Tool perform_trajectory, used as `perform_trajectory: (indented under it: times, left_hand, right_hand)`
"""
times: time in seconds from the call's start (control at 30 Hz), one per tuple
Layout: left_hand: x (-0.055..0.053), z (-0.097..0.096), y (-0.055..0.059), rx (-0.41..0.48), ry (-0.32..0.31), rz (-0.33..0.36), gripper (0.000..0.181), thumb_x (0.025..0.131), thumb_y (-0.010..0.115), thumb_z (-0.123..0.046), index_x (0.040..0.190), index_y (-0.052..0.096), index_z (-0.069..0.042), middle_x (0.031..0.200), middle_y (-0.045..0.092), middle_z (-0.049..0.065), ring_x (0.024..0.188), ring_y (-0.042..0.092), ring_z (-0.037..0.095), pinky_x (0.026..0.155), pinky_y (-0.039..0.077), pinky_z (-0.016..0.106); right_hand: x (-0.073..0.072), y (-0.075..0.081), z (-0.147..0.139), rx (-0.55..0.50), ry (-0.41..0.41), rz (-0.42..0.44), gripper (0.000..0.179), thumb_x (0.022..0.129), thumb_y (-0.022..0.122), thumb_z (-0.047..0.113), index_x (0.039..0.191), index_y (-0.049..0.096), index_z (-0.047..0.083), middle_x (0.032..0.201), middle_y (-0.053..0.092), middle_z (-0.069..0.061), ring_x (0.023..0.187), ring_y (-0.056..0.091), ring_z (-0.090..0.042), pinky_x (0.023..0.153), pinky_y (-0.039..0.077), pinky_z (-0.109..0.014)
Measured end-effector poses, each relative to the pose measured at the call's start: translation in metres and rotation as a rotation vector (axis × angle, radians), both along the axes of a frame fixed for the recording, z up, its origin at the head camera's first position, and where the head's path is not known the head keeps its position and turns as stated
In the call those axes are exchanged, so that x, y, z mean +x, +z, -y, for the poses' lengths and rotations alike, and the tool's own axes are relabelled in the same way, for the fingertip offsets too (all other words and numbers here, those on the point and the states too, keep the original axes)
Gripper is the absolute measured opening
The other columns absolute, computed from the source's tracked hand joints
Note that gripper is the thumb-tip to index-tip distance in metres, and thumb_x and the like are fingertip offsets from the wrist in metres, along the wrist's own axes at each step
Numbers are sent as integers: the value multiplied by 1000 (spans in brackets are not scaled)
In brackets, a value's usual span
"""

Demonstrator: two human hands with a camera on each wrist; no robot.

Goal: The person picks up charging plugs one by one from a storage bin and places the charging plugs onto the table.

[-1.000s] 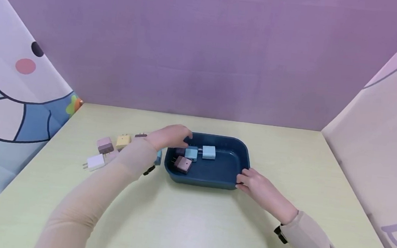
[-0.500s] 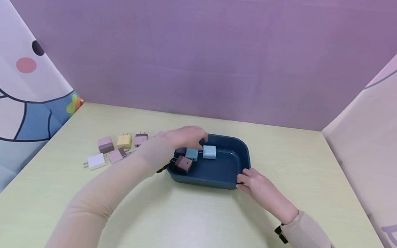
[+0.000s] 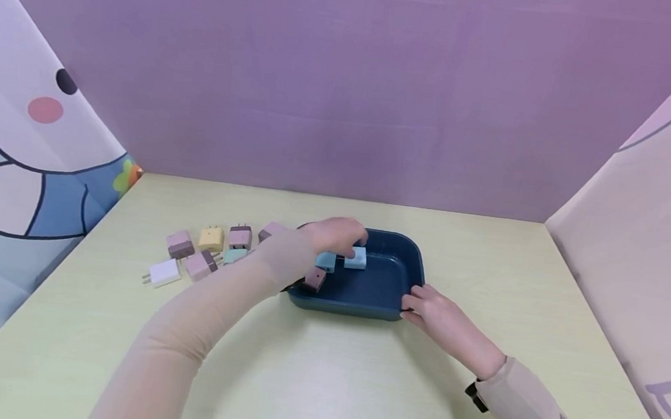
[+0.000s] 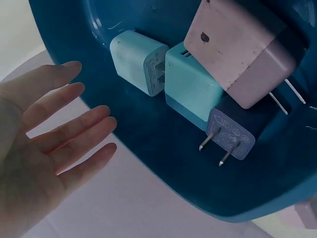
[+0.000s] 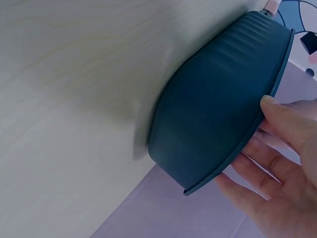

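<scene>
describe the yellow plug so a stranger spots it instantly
On the pale table, a cluster of plugs lies left of the dark blue tray. Along its far side, between two mauve plugs, sits the yellow plug, the only one that colour.

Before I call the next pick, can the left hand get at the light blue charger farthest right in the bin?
Probably yes: the left hand is open and empty close by, nothing lies on that light blue charger, and the bin is open above.
</scene>
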State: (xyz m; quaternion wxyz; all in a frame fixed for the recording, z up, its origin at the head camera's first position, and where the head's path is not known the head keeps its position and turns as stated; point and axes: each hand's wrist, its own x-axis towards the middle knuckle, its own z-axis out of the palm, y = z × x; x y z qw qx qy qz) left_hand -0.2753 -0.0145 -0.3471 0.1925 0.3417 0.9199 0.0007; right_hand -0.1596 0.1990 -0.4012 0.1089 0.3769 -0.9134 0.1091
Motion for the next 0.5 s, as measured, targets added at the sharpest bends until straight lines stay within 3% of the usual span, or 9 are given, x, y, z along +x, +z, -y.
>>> perform_trajectory:
  times: [0.27, 0.5]
  left_hand:
    - [-2, -11, -1, -23, -18, 11, 34, 87, 55, -11, 121, 53, -8, 120, 53, 4, 106, 50, 16, 84, 43, 27]
    - [-6, -21, -10, -34, -32, 5, 33, 86, 56, -10, 119, 54, -9, 120, 53, 3, 105, 51, 15, 84, 44, 26]
  right_hand:
    - [0, 0, 1, 0, 2, -9, 11, 76, 68, 9, 75, 58, 14, 71, 43, 7, 67, 38, -8, 57, 39, -18]
    - [0, 0, 0, 8, -1, -4, 10, 76, 67, 9, 75, 58, 14, 71, 43, 7, 67, 38, -8, 56, 39, -18]
